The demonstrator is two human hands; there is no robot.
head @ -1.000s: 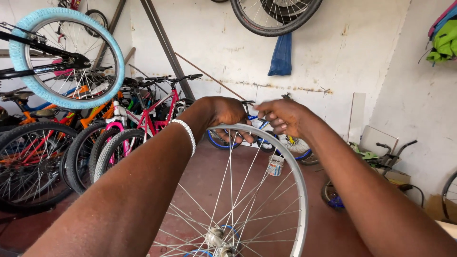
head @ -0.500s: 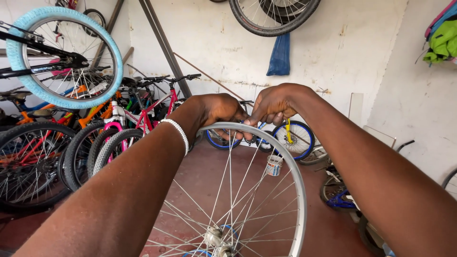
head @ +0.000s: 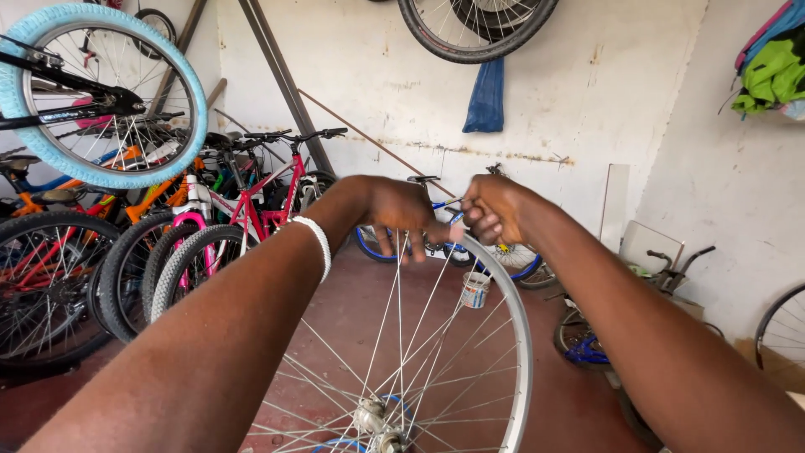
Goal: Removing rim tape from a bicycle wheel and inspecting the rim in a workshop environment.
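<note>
Gripping bare silver wheel rim (head: 518, 335) top — thin spokes, no tyre.

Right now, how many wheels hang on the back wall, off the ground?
1 clearly: a black-tyred wheel hangs top centre, above the blue cloth. A second rim seems to sit behind it, and a small dark wheel shows top left; others may be out of frame.

Single head camera looks forward-down, close over the wheel rim (head: 511, 335)
</note>
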